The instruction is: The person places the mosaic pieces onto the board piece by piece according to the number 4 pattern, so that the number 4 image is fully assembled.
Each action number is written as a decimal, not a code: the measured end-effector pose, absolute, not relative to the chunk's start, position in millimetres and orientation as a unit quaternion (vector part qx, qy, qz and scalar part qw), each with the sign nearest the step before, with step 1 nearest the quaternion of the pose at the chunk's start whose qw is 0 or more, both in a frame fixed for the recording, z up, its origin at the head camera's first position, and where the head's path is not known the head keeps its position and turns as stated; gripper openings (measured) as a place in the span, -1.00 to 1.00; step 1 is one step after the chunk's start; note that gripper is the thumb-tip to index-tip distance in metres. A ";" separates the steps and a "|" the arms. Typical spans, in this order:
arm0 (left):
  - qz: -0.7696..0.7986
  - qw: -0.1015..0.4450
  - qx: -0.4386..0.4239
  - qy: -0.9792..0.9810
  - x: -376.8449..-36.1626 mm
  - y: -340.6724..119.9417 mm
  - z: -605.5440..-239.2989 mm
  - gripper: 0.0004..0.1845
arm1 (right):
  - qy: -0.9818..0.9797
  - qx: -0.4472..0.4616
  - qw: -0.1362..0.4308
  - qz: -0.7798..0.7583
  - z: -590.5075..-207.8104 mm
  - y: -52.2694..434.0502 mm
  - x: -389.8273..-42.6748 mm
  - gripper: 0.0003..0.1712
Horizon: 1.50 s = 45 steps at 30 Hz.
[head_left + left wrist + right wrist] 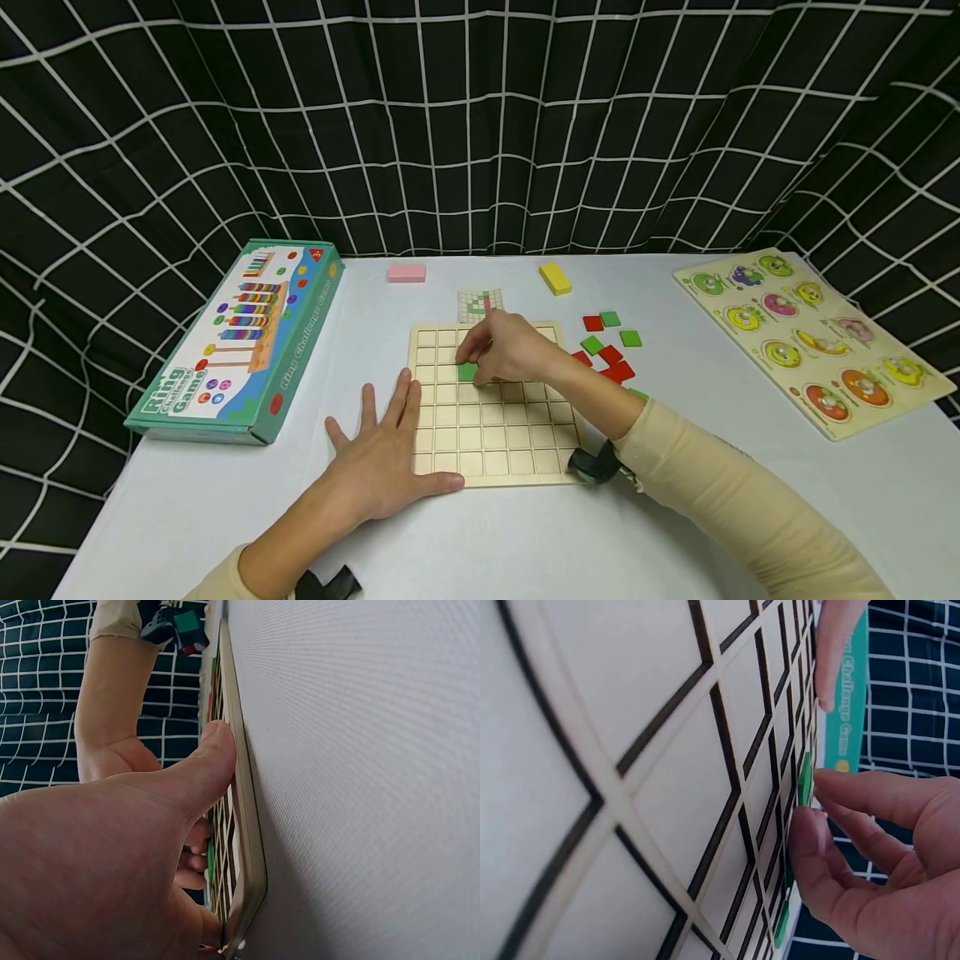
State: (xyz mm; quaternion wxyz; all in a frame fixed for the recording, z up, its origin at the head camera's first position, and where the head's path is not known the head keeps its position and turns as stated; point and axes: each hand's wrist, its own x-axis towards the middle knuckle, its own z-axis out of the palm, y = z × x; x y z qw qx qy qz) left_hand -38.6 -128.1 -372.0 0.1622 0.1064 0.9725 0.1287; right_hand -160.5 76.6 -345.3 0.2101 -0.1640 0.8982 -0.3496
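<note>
Right hand (510, 350) pinching green tile (467, 372), half hidden, left hand (386, 454) flat, steadying grid board (495, 437)

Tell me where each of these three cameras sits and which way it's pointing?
Head: on the person's head, looking forward and down at the table; shows both forearms, left hand flat beside the grid board, right hand pinching a green tile.
Left wrist: on the left wrist, looking along the tabletop past the thumb at the board's edge; right forearm behind.
Right wrist: on the right wrist, skimming the board toward the game box; fingers on the tile.
Shared: all three show the board.
</note>
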 end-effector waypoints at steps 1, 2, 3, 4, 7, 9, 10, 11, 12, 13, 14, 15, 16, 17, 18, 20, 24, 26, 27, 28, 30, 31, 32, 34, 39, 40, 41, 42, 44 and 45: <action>0.129 0.162 0.107 0.973 -38.6 -128.0 -372.2 0.45 | 0.897 -0.165 0.209 -0.352 -345.9 78.0 -160.4 -0.68; 0.129 0.161 0.107 0.973 -38.6 -127.9 -372.2 0.45 | 0.895 -0.167 0.208 -0.357 -346.0 79.4 -160.0 -0.69; 0.130 0.160 0.107 0.973 -38.6 -127.8 -372.4 0.45 | 0.893 -0.168 0.207 -0.361 -346.1 80.9 -159.6 -0.70; 0.130 0.160 0.107 0.973 -38.5 -127.6 -372.4 0.45 | 0.891 -0.170 0.206 -0.367 -346.0 82.4 -159.0 -0.70; 0.130 0.158 0.108 0.973 -38.4 -127.5 -372.8 0.45 | 0.885 -0.176 0.202 -0.381 -344.2 87.5 -157.5 -0.72; 0.131 0.155 0.108 0.973 -38.3 -127.5 -373.0 0.45 | 0.881 -0.179 0.202 -0.390 -342.0 92.3 -156.5 -0.73; 0.131 0.155 0.109 0.973 -38.3 -127.6 -373.2 0.45 | 0.879 -0.179 0.202 -0.393 -340.9 94.9 -156.0 -0.73; 0.132 0.155 0.109 0.973 -38.4 -127.7 -373.5 0.45 | 0.878 -0.176 0.203 -0.396 -339.8 97.6 -155.7 -0.74; 0.133 0.154 0.109 0.973 -38.5 -127.8 -373.6 0.44 | 0.877 -0.174 0.203 -0.399 -339.0 100.7 -155.6 -0.74; 0.134 0.154 0.110 0.973 -38.4 -127.9 -373.5 0.44 | 0.876 -0.171 0.204 -0.403 -338.0 104.0 -155.3 -0.73; 0.134 0.154 0.110 0.973 -38.4 -127.9 -373.4 0.44 | 0.874 -0.169 0.204 -0.408 -337.1 107.1 -155.0 -0.73; 0.134 0.154 0.110 0.973 -38.6 -128.0 -373.6 0.44 | 0.872 -0.165 0.204 -0.413 -336.7 110.2 -155.3 -0.73; 0.134 0.155 0.110 0.973 -38.6 -128.1 -373.4 0.44 | 0.871 -0.160 0.204 -0.417 -335.9 113.1 -155.5 -0.72; 0.134 0.155 0.109 0.973 -38.6 -128.0 -373.2 0.44 | 0.870 -0.155 0.203 -0.422 -335.3 116.2 -155.7 -0.72; 0.135 0.155 0.109 0.973 -38.4 -128.0 -372.9 0.44 | 0.869 -0.150 0.202 -0.427 -334.3 119.2 -155.9 -0.71; 0.135 0.156 0.107 0.973 -38.5 -127.8 -372.9 0.44 | 0.869 -0.140 0.197 -0.432 -332.9 125.1 -156.6 -0.71; 0.138 0.155 0.105 0.972 -38.0 -127.7 -373.1 0.45 | 0.874 -0.130 0.179 -0.433 -330.2 138.0 -157.8 -0.67; 0.139 0.155 0.106 0.972 -38.2 -127.7 -373.7 0.45 | 0.875 -0.129 0.170 -0.435 -329.7 145.4 -159.4 -0.66; 0.139 0.154 0.106 0.973 -38.2 -127.6 -373.7 0.45 | 0.874 -0.128 0.168 -0.438 -329.3 148.8 -160.1 -0.65; 0.138 0.153 0.107 0.973 -38.0 -127.6 -373.7 0.45 | 0.873 -0.124 0.167 -0.441 -328.7 152.3 -160.7 -0.65; 0.138 0.152 0.108 0.973 -38.2 -127.3 -373.8 0.45 | 0.873 -0.114 0.164 -0.444 -327.6 159.1 -161.9 -0.66; 0.138 0.152 0.108 0.973 -38.2 -127.2 -373.7 0.44 | 0.873 -0.109 0.164 -0.446 -327.1 162.0 -162.8 -0.66; 0.138 0.153 0.108 0.973 -38.1 -127.2 -373.7 0.44 | 0.875 -0.103 0.162 -0.445 -326.5 164.8 -163.3 -0.66; 0.138 0.153 0.108 0.973 -37.7 -127.2 -373.5 0.44 | 0.876 -0.096 0.158 -0.445 -325.0 171.0 -164.0 -0.66; 0.141 0.154 0.108 0.972 -36.9 -127.2 -373.0 0.45 | 0.870 -0.093 0.151 -0.460 -321.6 186.8 -166.6 -0.65; 0.141 0.154 0.108 0.972 -37.0 -127.1 -373.0 0.45 | 0.868 -0.094 0.150 -0.463 -321.4 190.2 -167.3 -0.64; 0.140 0.155 0.108 0.972 -37.3 -127.0 -373.1 0.45 | 0.866 -0.092 0.148 -0.468 -321.1 193.1 -167.7 -0.64; 0.139 0.155 0.108 0.972 -37.6 -126.9 -373.1 0.44 | 0.866 -0.089 0.147 -0.470 -320.6 195.9 -168.2 -0.64; 0.138 0.156 0.107 0.972 -38.2 -127.0 -373.3 0.45 | 0.867 -0.086 0.142 -0.470 -320.3 200.6 -169.0 -0.63; 0.137 0.156 0.107 0.972 -38.4 -127.1 -373.4 0.45 | 0.868 -0.085 0.141 -0.469 -320.3 202.6 -169.4 -0.63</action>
